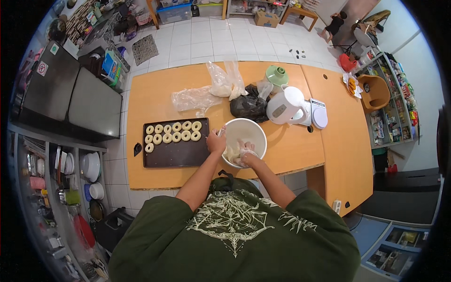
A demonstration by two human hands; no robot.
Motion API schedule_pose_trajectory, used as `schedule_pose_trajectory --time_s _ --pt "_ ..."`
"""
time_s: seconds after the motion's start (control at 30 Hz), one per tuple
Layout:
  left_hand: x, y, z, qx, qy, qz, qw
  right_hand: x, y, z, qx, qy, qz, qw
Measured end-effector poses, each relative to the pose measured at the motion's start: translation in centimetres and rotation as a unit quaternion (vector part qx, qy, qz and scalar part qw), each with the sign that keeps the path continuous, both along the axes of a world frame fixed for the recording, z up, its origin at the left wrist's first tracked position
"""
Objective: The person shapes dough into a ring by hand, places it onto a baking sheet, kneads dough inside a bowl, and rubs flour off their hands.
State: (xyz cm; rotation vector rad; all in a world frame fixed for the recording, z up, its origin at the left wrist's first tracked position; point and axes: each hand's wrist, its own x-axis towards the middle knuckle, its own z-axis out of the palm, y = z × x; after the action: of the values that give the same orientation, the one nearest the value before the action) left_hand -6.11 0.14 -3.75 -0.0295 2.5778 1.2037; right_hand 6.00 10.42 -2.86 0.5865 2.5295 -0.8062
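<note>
A white bowl [261,132] stands near the front edge of the table, close to my body. My left hand [216,140] grips its left rim, fingers closed over the edge. Down inside, my right hand [247,151] presses into pale, sticky dough [230,154], and whitish dough or flour coats the hand up to the wrist. Part of its fingers is sunk out of sight. Left of the bowl lies a dark baking tray [176,154] with several ring-shaped dough pieces [176,137] in rows along its far half.
Behind the bowl are a black plastic bag [249,107], a white electric kettle [284,104], a kitchen scale [319,114] and a green-lidded container [276,76]. Clear plastic bags [195,99] lie beyond the tray. A person [335,24] is far off at the upper right.
</note>
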Motion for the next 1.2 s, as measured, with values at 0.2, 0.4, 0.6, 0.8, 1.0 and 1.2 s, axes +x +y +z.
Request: schedule_pose_trajectory --time_s 0.2,0.4,0.6,0.8,1.0,1.2 --pt "-0.2 0.1 -0.9 0.017 0.007 -0.002 1.0 -2.5 -3.0 1.3 0.154 -0.1 -0.038 0.982" --pt "-0.1 0.0 -1.0 0.026 0.045 -0.019 0.998 -4.4 -2.4 -0.9 0.113 -0.059 -0.105 0.986" --pt "0.1 -0.3 -1.5 0.029 0.08 -0.032 0.996 -6.0 -2.1 -2.6 0.175 -0.014 -0.126 0.976" --pt "0.2 -0.3 -0.6 0.014 0.055 -0.038 0.998 -6.9 -1.3 -5.5 0.208 0.049 -0.135 0.968" --pt "-0.2 -0.3 -1.2 0.044 0.038 -0.019 0.998 -7.8 2.2 -7.8 0.046 0.112 -0.167 0.978" --pt "-0.3 -0.4 -1.9 0.043 0.028 -0.002 0.999 -5.6 2.9 -3.5 -0.071 0.157 -0.056 0.983"
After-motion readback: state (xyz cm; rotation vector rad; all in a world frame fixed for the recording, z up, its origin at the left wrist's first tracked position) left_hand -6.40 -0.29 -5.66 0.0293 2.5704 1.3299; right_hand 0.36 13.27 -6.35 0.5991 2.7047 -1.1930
